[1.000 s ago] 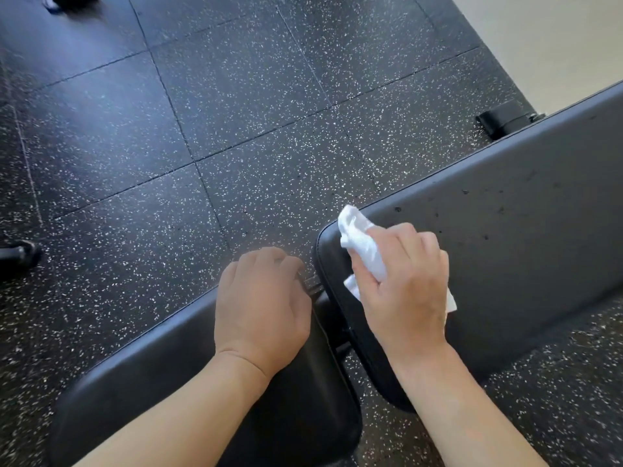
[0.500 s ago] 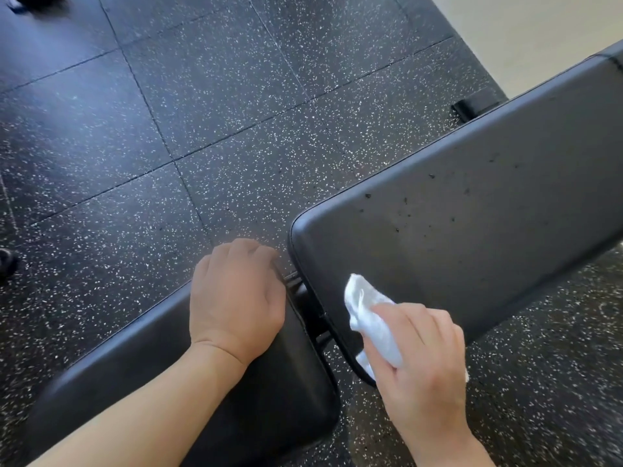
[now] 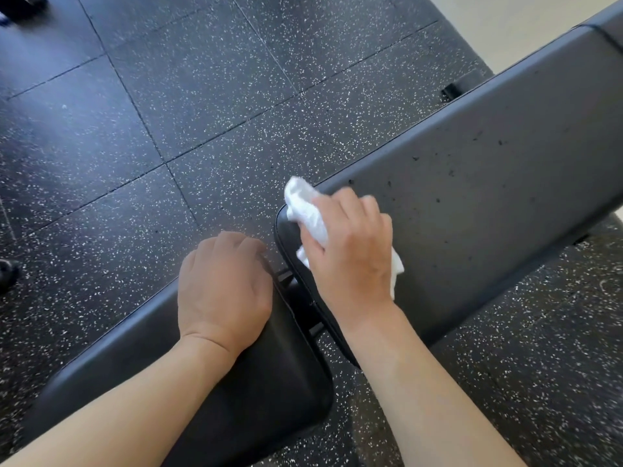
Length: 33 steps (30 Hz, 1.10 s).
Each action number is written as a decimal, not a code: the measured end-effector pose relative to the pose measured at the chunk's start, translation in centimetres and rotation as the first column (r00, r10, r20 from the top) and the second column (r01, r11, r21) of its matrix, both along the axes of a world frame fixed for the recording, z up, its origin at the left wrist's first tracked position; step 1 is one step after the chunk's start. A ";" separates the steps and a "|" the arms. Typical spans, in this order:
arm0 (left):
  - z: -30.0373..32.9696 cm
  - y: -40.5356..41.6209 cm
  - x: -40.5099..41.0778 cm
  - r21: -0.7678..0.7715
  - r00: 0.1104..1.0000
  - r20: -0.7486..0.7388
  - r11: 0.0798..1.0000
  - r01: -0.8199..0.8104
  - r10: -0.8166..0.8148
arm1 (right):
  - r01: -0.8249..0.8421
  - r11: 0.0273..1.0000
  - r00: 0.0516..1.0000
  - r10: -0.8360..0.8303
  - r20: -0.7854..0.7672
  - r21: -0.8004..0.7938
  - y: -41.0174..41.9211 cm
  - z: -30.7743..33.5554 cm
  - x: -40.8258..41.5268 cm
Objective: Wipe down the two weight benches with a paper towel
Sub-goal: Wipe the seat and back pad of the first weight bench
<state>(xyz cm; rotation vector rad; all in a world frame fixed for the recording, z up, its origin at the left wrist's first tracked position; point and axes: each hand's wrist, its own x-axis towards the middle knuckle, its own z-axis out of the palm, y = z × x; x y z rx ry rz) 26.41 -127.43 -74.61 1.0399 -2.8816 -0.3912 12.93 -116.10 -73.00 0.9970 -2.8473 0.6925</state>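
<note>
Head view, looking down. A crumpled white paper towel (image 3: 308,214) is held in the right hand (image 3: 350,254), fingers curled round it, and is pressed onto the near upper corner of the long black back pad (image 3: 488,183) of the weight bench. Part of the towel protrudes past the fingertips over the pad's rounded end; a further fold shows at the outer side of the hand. Small dark specks are seen scattered on the pad surface to the right of the hand.

The left hand (image 3: 222,284) is rested on the far corner of the black seat pad (image 3: 236,392), fingers curled down over the pad's edge; whether that edge is actually gripped cannot be told, as the fingertips are hidden. Nothing else is held in it.

Between the two pads a narrow gap is visible, with dark frame metal (image 3: 300,305) inside it. The pads are just beside each other, not touching.

Beneath: black rubber floor tiles (image 3: 202,96) flecked with white. A pale floor strip (image 3: 505,18) is seen at the upper right.
</note>
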 end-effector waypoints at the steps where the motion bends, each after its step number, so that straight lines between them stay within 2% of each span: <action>1: 0.0 0.0 0.1 -0.001 1.000 -0.001 1.000 -0.004 0.004 | -0.026 1.000 1.000 0.026 0.000 -0.008 1.8 -0.1 1.1; 5: -0.2 -0.1 0.2 -0.014 1.000 -0.015 1.000 0.002 -0.002 | -0.158 0.987 0.987 0.158 0.001 -0.016 9.9 -0.8 5.2; 8: -0.4 -0.2 0.2 -0.028 1.000 -0.019 1.000 0.009 -0.010 | -0.205 0.978 0.979 0.205 -0.013 -0.043 11.4 -1.3 5.5; 12: -0.2 -0.3 0.1 -0.016 1.000 -0.009 1.000 0.015 -0.015 | -0.163 0.985 0.986 0.161 -0.039 -0.050 5.9 -1.3 2.6; 17: 0.0 -0.1 0.1 -0.010 1.000 -0.008 1.000 0.023 -0.023 | -0.027 0.998 0.998 0.024 -0.060 -0.064 -3.2 -0.8 -1.6; 20: 0.1 -0.1 0.0 -0.018 1.000 0.003 1.000 0.018 -0.018 | -0.020 0.999 0.998 0.018 -0.053 -0.045 -4.1 -0.6 -1.9; 23: 0.2 0.0 -0.1 -0.007 1.000 0.003 1.000 0.022 -0.022 | -0.095 0.994 0.995 0.094 -0.033 -0.048 -0.5 -0.3 -0.3; 27: 0.1 -0.1 0.0 -0.010 1.000 -0.022 1.000 0.013 -0.013 | -0.185 0.982 0.983 0.185 -0.008 -0.041 8.9 -0.8 2.7; 30: -0.1 0.0 0.2 -0.009 0.999 -0.036 1.000 0.010 -0.010 | -0.064 0.998 0.997 0.063 -0.038 -0.022 14.9 -1.3 2.4; 33: -0.3 -0.1 0.2 -0.013 0.999 -0.031 1.000 0.015 -0.016 | 0.079 0.996 0.995 -0.082 -0.049 -0.050 15.4 -1.4 1.4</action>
